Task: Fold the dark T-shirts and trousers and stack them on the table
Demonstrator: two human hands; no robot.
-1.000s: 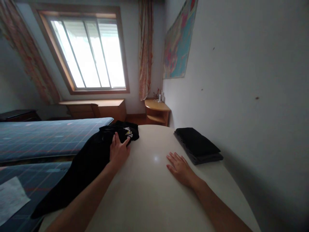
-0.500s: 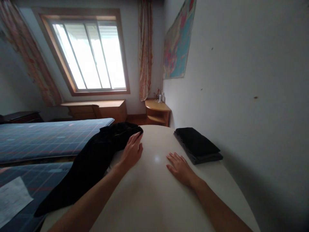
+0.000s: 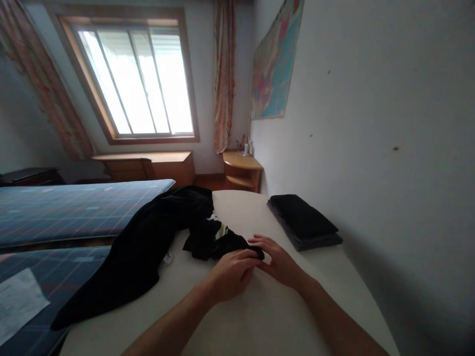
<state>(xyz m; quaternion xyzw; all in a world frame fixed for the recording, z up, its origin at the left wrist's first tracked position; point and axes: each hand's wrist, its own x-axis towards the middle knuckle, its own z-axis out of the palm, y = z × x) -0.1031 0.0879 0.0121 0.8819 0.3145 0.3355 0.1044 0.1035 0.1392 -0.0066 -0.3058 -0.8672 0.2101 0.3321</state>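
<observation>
A black garment (image 3: 208,242) with white and yellow marks on it lies bunched across the white round table. My left hand (image 3: 233,274) is closed on its near right end. My right hand (image 3: 278,259) meets the left there, its fingers and thumb around the tip of the same cloth; part of that grip is hidden. Behind the bunched piece spreads a larger heap of black clothing (image 3: 141,257), which hangs over the table's left side. Whether the two are one garment I cannot tell. A folded stack of dark clothes (image 3: 302,220) sits to the right of my hands.
The table (image 3: 297,316) stands close to the white wall on the right. On the left are beds with blue plaid mattresses (image 3: 74,207), one bearing a paper sheet (image 3: 20,299). A desk (image 3: 170,165) and corner shelf (image 3: 243,163) stand by the window.
My left hand has moved right and toward me, drawing a bunched part of black cloth out from the heap. My right hand, flat on the table before, now meets it at the cloth's end.
</observation>
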